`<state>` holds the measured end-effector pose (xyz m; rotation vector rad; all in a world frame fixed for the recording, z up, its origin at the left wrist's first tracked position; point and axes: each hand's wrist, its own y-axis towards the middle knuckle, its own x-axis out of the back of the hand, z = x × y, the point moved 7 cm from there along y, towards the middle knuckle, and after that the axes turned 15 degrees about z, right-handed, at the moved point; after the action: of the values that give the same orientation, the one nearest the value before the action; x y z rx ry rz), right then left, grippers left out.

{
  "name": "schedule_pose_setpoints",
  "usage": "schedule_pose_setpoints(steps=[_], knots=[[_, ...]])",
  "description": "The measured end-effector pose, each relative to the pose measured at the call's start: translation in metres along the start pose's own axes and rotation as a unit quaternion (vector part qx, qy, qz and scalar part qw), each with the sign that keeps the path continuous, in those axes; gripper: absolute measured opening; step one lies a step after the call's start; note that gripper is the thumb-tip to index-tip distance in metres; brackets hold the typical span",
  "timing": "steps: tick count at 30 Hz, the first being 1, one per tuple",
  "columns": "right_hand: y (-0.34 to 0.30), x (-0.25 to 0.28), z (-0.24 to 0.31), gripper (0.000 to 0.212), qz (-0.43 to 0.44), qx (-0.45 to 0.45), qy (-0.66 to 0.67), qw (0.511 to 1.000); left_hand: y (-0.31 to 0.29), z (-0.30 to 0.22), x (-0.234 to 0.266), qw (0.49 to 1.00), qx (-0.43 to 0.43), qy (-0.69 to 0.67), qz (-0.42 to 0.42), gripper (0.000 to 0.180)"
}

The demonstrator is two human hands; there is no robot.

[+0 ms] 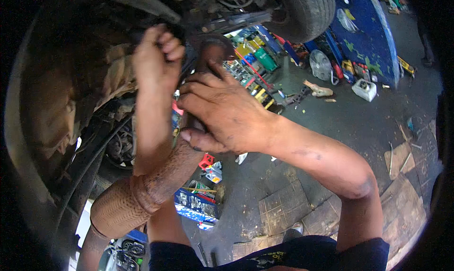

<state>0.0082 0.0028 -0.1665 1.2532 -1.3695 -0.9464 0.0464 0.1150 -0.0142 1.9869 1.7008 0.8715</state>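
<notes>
I look up at the underside of a raised car. A rusty exhaust pipe (165, 176) with a braided flex section (116, 207) runs from lower left up toward the middle. My right hand (222, 112) wraps around the pipe's upper part, fingers closed over it. My left hand (158, 53) reaches higher, fist closed near the pipe's top joint (213, 48) against the dark underbody; what it grips is hidden.
A tyre (305, 8) hangs at the top. Below lie a grimy concrete floor (340, 115), a blue wall (364, 30), a fan (320, 64), a white container (365, 89), a blue tool tray (196, 205) and wooden boards (399, 160) at right.
</notes>
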Motion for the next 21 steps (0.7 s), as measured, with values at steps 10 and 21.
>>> schedule_pose_setpoints(steps=[10,21], knots=[[0.002,0.000,0.005,0.044,0.035,-0.008,-0.012,0.999,0.004,0.000,0.017,0.994,-0.055,0.043,-0.085,0.013],[0.002,-0.004,0.000,0.053,0.089,-0.025,-0.002,0.996,0.021,-0.013,0.042,0.996,-0.065,0.033,-0.057,0.012]])
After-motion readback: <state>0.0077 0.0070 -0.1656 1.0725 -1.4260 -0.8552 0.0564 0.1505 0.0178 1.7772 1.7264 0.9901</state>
